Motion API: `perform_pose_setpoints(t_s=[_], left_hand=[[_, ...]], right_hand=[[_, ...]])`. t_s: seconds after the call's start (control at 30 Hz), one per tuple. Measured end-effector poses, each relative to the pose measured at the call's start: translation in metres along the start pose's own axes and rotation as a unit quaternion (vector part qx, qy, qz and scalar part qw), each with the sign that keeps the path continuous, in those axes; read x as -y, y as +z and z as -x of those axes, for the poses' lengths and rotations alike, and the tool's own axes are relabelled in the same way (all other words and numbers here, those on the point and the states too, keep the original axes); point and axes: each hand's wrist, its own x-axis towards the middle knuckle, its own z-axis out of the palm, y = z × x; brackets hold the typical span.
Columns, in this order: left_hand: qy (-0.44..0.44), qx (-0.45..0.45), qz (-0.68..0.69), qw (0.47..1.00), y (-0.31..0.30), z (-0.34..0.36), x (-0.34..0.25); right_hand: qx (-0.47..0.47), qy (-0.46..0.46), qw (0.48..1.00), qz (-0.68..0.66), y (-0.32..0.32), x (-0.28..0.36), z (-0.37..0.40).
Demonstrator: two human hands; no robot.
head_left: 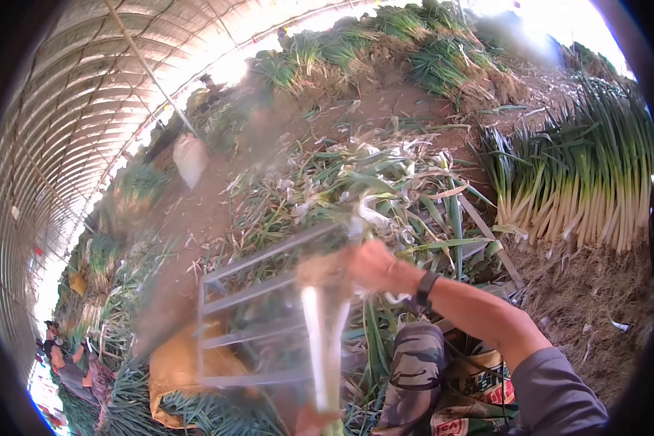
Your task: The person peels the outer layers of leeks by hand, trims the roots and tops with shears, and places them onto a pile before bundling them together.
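A pair of long green onions (314, 327) stands upright before me, pale shafts in the middle and a blurred brown root end at the top. My left hand (317, 421), partly cut off by the bottom edge and smeared, is closed around their lower part. Beside the roots is my right hand (374, 265), with a dark band (426, 288) on its wrist. Its fingers are curled and blurred; what they hold is hidden. Directly beyond it lies a heap of stripped leaves and pale skins (356, 174). A grey metal rack (254, 296) is behind the onions.
At right, a row of green onions (581, 182) leans with roots toward me. More bundles (356, 51) lie at the back. A yellow sack (171, 370) is at lower left, near another person (73, 374). A pole (145, 62) and a white bag (190, 160) stand farther off.
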Motion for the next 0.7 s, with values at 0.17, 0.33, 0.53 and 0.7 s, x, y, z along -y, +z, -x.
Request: perform_pose_setpoints(t_s=[0.17,0.33,0.53,0.7], left_hand=[[-0.006,-0.073,0.027,0.997,0.001,0.01,-0.044],[-0.146,-0.274,0.011,0.951,-0.032,-0.008,-0.09],[0.029,-0.326,0.0,0.945,-0.046,-0.021,-0.154],[0.109,-0.354,-0.08,0.925,-0.059,-0.041,-0.199]], right_hand=[[0.058,0.236,0.969,0.053,-0.063,-0.076,0.01],[0.051,0.105,0.993,-0.031,-0.048,-0.073,0.069],[0.153,0.056,0.979,-0.122,-0.065,-0.027,0.09],[0.025,-0.035,0.989,-0.142,-0.041,-0.012,0.095]])
